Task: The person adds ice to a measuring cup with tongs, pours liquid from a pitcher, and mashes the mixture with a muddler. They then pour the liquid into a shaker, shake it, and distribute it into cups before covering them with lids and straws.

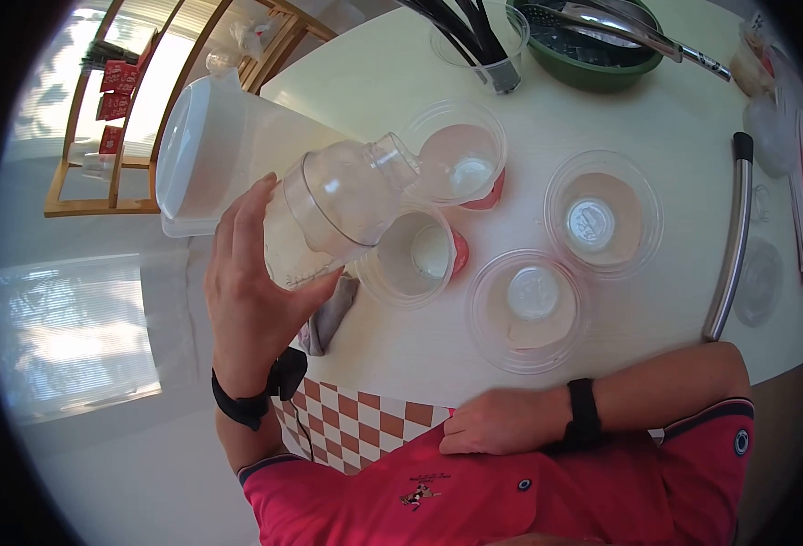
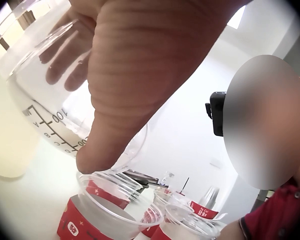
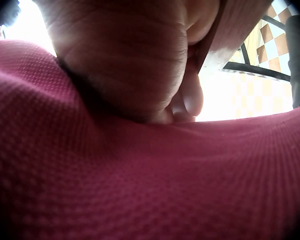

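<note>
My left hand [image 1: 242, 287] grips a clear plastic shaker [image 1: 342, 196], thumb on the near side and fingers round the far side. The shaker is tilted, its narrow mouth pointing right and overlapping the upper clear cup [image 1: 460, 146] in the head view. Black measuring marks run along its wall in the left wrist view. Below it in the head view stands another clear cup [image 1: 397, 268] with a red label. My right hand [image 1: 501, 423] rests at the table's front edge against the red shirt [image 3: 155, 175], fingers loosely curled and holding nothing.
Two more clear cups [image 1: 601, 218] [image 1: 530, 314] stand to the right. A large white lidded container [image 1: 237, 146] is behind the left hand. At the back are a green bowl [image 1: 592, 77] with metal utensils and a tub of black sticks [image 1: 483, 45]. A metal rod [image 1: 731, 241] lies at right.
</note>
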`<state>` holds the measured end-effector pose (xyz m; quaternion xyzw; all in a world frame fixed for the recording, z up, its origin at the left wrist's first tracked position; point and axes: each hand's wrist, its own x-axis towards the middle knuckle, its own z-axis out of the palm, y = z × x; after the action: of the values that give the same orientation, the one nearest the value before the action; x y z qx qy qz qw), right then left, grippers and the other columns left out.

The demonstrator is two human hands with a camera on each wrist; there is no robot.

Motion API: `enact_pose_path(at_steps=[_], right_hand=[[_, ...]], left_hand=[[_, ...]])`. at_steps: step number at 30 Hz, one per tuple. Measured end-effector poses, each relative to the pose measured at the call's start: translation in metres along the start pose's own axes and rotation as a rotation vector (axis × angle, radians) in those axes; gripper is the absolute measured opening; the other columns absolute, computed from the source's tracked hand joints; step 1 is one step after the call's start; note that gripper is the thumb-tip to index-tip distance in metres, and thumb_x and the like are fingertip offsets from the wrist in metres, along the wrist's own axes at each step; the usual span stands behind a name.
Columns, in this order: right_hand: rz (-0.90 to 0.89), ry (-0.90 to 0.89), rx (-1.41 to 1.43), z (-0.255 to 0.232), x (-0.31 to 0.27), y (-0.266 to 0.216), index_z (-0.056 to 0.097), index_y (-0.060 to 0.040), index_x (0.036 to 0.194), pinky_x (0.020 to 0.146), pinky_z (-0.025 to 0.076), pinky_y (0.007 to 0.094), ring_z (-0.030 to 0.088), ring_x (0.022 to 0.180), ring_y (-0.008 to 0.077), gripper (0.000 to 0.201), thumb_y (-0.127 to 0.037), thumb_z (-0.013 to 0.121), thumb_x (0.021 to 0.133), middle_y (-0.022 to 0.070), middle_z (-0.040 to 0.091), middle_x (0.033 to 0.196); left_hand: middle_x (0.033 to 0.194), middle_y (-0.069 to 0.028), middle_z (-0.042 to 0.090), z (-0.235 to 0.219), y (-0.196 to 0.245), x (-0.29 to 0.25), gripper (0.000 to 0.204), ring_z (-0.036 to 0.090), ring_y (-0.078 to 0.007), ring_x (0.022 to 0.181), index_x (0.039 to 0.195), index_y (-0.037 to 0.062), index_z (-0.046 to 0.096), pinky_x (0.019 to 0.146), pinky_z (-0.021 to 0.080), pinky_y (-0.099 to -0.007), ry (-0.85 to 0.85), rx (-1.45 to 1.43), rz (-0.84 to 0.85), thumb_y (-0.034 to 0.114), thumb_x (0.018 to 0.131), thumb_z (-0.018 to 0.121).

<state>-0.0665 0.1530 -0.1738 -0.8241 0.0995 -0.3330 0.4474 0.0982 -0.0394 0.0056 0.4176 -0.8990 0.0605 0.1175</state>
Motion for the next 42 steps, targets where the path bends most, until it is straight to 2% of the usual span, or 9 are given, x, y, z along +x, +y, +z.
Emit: enact_pose_path(at_steps=[14,35,38,42], right_hand=[[0.018,-0.030,0.008,0.0004,0.0010,0.0003,0.057,-0.0073,0.095,0.077,0.057,0.0373,0.066,0.092,0.0247,0.008,-0.013,0.053,0.091,0.0068,0.061,0.093],[0.016,-0.019,0.065,-0.0010,0.0009,0.0004,0.058,-0.0061,0.095,0.078,0.057,0.0380,0.066,0.093,0.0259,0.009,-0.013,0.052,0.092,0.0081,0.061,0.093],[0.013,-0.025,0.042,-0.0015,0.0006,0.0002,0.058,-0.0062,0.094,0.077,0.057,0.0379,0.066,0.092,0.0259,0.009,-0.013,0.053,0.092,0.0082,0.061,0.093],[0.019,-0.026,0.048,-0.0017,0.0002,0.0002,0.058,-0.0063,0.094,0.076,0.057,0.0377,0.066,0.092,0.0257,0.009,-0.013,0.053,0.092,0.0080,0.061,0.092]], left_hand=[[0.129,-0.0136,0.063,-0.0074,0.0091,0.0009,0.091,0.063,-0.0349,0.116,0.139,0.0079,0.054,0.095,0.052,-0.0445,0.002,0.131,0.030,0.013,0.057,0.092],[0.128,-0.0140,0.062,-0.0077,0.0056,-0.0019,0.090,0.063,-0.0347,0.115,0.139,0.0081,0.053,0.096,0.052,-0.0453,0.008,0.143,0.011,0.014,0.059,0.092],[0.134,-0.0166,0.061,-0.0080,0.0050,-0.0030,0.094,0.062,-0.0348,0.119,0.144,0.0082,0.051,0.099,0.053,-0.0431,-0.015,0.130,-0.015,0.005,0.058,0.091],[0.129,-0.0148,0.062,-0.0053,0.0035,-0.0028,0.091,0.063,-0.0355,0.116,0.141,0.0081,0.052,0.097,0.052,-0.0450,0.009,0.104,-0.002,0.015,0.059,0.092]])
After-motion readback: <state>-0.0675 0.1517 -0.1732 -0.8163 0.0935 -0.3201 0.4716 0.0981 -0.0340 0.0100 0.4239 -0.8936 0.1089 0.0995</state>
